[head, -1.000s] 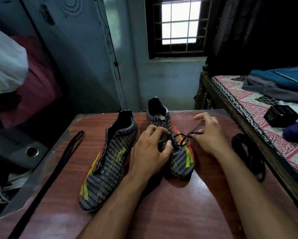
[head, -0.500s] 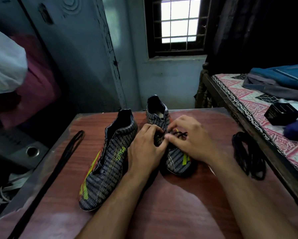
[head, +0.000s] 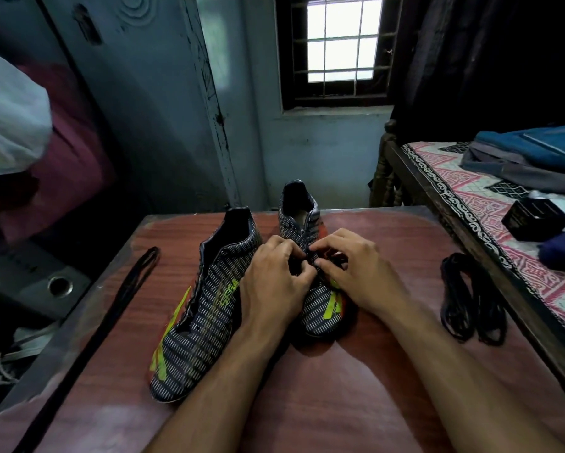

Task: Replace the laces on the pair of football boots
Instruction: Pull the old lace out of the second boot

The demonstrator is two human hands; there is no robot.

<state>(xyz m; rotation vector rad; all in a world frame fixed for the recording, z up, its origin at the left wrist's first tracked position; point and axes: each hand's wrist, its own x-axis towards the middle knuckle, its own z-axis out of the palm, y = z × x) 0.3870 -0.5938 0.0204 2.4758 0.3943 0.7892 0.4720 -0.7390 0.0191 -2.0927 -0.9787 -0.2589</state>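
Reddish wooden desk [head: 356, 403] under a barred window carries 2 football boots; the right boot [head: 323, 308] is the landmark. Both hands meet over its lacing: the left hand [head: 274, 282] and right hand [head: 356, 273] each pinch the black lace [head: 336, 256] there, so each grip is clenched on it. Left of it lies the left boot [head: 202, 315], seemingly unlaced; farther left a loose lace [head: 124, 289]; right of it a bundled pair of laces [head: 470, 302]. The lace looks thin, limp and light, best taken near its tip; the boot is light but firm. 1 second ago the right hand was drawn out rightward with the lace stretched; now it is back at the eyelets.
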